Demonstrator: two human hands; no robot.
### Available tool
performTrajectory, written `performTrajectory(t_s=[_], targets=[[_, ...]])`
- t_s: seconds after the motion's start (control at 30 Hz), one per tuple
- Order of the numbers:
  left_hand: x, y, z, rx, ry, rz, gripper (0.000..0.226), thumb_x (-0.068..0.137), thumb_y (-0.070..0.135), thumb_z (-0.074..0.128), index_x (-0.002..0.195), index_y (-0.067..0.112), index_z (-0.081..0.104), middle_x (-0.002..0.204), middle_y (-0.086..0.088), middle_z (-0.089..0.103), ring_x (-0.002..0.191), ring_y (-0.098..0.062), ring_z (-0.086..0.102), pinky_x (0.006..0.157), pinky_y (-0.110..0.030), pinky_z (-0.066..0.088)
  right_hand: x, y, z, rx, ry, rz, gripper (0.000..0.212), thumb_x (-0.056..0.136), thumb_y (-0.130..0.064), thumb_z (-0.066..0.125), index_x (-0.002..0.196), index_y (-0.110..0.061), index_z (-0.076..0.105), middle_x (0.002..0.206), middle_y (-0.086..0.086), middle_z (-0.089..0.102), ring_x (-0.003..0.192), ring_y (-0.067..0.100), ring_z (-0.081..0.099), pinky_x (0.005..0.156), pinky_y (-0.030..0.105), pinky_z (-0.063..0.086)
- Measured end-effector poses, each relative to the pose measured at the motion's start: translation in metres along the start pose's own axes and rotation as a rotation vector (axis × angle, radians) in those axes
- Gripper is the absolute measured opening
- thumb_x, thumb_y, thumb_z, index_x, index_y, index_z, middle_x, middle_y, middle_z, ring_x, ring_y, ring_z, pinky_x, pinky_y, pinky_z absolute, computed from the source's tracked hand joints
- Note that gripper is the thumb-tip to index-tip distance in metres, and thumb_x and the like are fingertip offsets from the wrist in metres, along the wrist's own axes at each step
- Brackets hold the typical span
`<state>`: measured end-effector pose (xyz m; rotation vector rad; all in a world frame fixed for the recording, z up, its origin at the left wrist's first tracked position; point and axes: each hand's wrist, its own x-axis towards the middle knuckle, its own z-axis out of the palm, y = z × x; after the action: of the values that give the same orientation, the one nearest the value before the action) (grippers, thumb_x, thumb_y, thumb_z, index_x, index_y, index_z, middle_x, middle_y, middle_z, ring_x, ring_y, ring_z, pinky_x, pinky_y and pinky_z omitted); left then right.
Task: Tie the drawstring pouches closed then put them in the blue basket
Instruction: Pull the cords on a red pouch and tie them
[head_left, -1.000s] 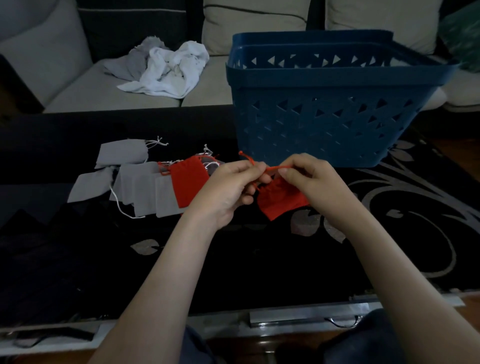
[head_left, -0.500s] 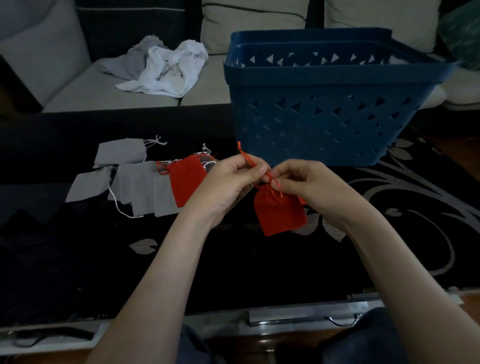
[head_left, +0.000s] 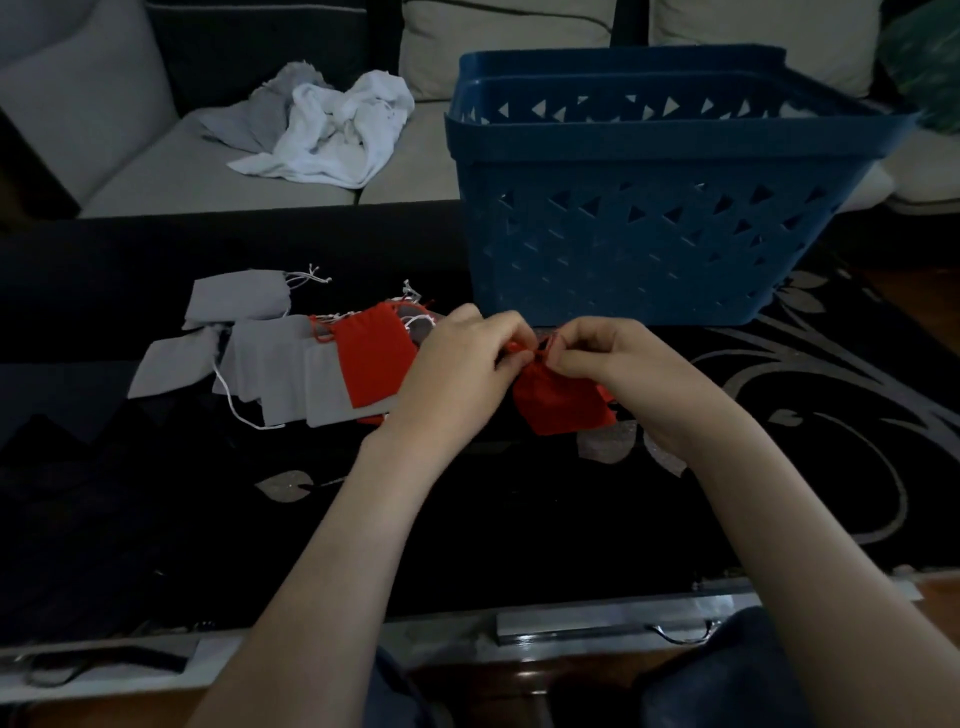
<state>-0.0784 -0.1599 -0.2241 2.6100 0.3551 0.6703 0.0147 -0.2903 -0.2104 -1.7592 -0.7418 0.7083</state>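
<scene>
A small red drawstring pouch (head_left: 561, 405) hangs just above the dark table, its neck gathered tight. My left hand (head_left: 457, 369) and my right hand (head_left: 613, 358) both pinch its red drawstring at the neck, fingertips nearly touching. To the left lies a pile of pouches: several grey ones (head_left: 280, 369) with white strings and another red pouch (head_left: 376, 358) on top. The blue basket (head_left: 644, 228) with triangle cut-outs stands right behind my hands; its inside is hidden from here.
The table (head_left: 779, 467) is black with a silver floral pattern, its metal front edge near my lap. Behind it runs a light sofa (head_left: 171, 171) with a crumpled white and grey cloth (head_left: 332, 130).
My hands have drawn closer together at the pouch's neck. The loose red string end that stuck up by my left hand is now pulled short, and the neck is bunched tighter.
</scene>
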Motion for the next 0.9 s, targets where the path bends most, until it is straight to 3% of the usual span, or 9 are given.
performTrajectory(t_s=[0.1,0.23,0.33,0.47,0.6,0.77,0.9], targets=[[-0.0008,0.0027,0.0046,0.128,0.08,0.052,0.014,0.089,0.021,0.061,0.101,0.014,0.064,0.082,-0.005,0.049,0.08,-0.023,0.053,0.065,-0.03,0.039,-0.0002,0.0001,0.0019,0.025,0.041,-0.015,0.01,0.091,-0.013,0.06,0.081,-0.013,0.062,0.081,0.005,0.061,0.07,0.011,0.055,0.065,0.02,0.042],[-0.0002,0.0049,0.0035,0.166,0.181,0.091,0.009,0.089,0.016,0.059,0.094,0.009,0.061,0.075,-0.002,0.045,0.073,-0.022,0.05,0.062,-0.029,0.035,0.0036,0.0015,0.0005,0.14,0.067,-0.037,0.019,0.099,-0.012,0.044,0.097,-0.011,0.063,0.072,-0.002,0.063,0.062,0.007,0.053,0.059,0.018,0.043],[0.0007,0.0048,0.0045,0.173,0.182,0.113,0.011,0.084,0.019,0.06,0.089,0.01,0.061,0.075,-0.007,0.052,0.071,-0.027,0.054,0.065,-0.028,0.036,0.0038,0.004,-0.0001,0.113,-0.009,-0.04,0.022,0.099,-0.011,0.045,0.107,-0.013,0.066,0.08,0.003,0.067,0.071,0.012,0.059,0.064,0.021,0.049],[0.0002,0.0037,0.0039,0.174,0.174,0.171,0.017,0.084,0.026,0.054,0.086,0.011,0.062,0.071,-0.007,0.053,0.065,-0.025,0.054,0.063,-0.025,0.036,0.0033,0.0045,0.0015,0.059,-0.021,-0.046,0.015,0.095,-0.014,0.054,0.097,-0.012,0.069,0.081,0.0,0.07,0.071,0.007,0.064,0.066,0.019,0.05],[-0.0019,0.0013,0.0031,0.105,0.082,0.159,0.01,0.085,0.017,0.057,0.092,0.012,0.061,0.078,-0.006,0.051,0.069,-0.024,0.054,0.062,-0.036,0.046,0.0046,0.0054,-0.0003,0.005,0.019,-0.04,0.01,0.091,-0.012,0.059,0.088,-0.009,0.069,0.078,0.0,0.069,0.07,0.007,0.061,0.067,0.017,0.048],[-0.0022,0.0049,0.0008,-0.124,-0.013,0.109,0.018,0.087,0.001,0.051,0.1,0.011,0.061,0.09,-0.005,0.05,0.082,-0.018,0.052,0.07,-0.017,0.036,0.0037,0.0049,-0.0002,0.004,0.034,-0.063,0.011,0.088,-0.009,0.062,0.078,-0.01,0.064,0.063,-0.005,0.062,0.055,0.001,0.055,0.056,0.012,0.044],[-0.0026,0.004,0.0001,-0.202,-0.028,0.108,0.027,0.089,0.017,0.041,0.104,0.014,0.064,0.09,-0.006,0.053,0.083,-0.012,0.052,0.074,-0.012,0.036,0.0038,0.0044,0.0003,0.032,0.087,-0.069,0.013,0.087,-0.011,0.065,0.073,-0.012,0.063,0.059,-0.006,0.062,0.052,0.001,0.053,0.054,0.013,0.043]])
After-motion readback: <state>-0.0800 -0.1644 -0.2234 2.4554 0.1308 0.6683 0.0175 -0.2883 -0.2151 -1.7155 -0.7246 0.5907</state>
